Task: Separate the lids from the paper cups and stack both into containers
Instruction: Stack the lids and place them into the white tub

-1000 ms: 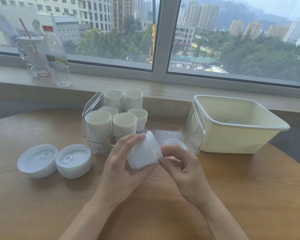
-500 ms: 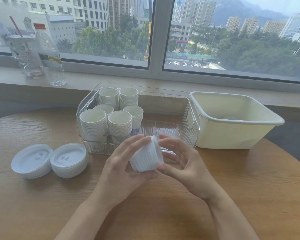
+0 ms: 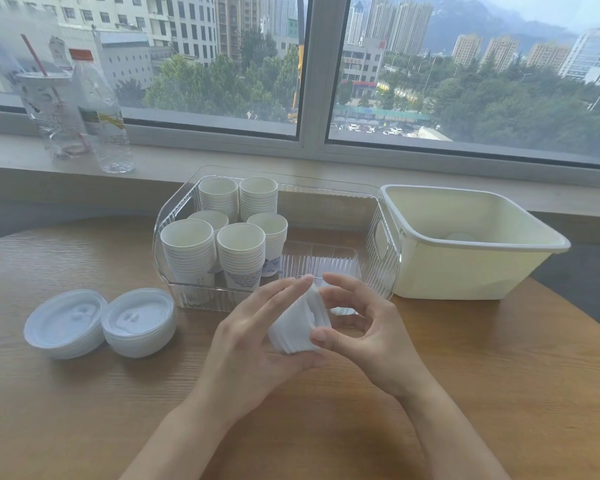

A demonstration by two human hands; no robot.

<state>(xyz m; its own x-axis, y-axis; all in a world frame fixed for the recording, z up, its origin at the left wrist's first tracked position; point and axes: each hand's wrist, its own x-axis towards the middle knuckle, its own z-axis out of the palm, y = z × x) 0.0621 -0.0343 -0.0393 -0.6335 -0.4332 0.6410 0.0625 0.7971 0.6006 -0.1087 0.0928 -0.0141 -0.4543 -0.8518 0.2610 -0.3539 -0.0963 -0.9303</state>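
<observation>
My left hand (image 3: pixel 253 344) grips a short stack of white lids (image 3: pixel 297 327) from the left, fingers over its top and thumb under it. From the right, my right hand (image 3: pixel 364 334) pinches the same stack with thumb and curled fingers. Both hands hover above the wooden table (image 3: pixel 499 375), just in front of the clear ribbed container (image 3: pixel 381 271). Several stacks of white paper cups (image 3: pixel 239 251) fill that container's left half. Two more stacks of lids (image 3: pixel 66 323) (image 3: pixel 137 322) lie on the table at the left. A cream tub (image 3: pixel 465 271) stands to the right.
On the windowsill at the back left stand a clear plastic bottle (image 3: pixel 101 116) with an orange cap and a lidded plastic cup with a red straw (image 3: pixel 49 109). The round table's edge curves away at the right, beyond the tub.
My right hand, which held a single lid apart from the stack, has closed in on the stack's right side. The stack now lies between both hands, a little lower.
</observation>
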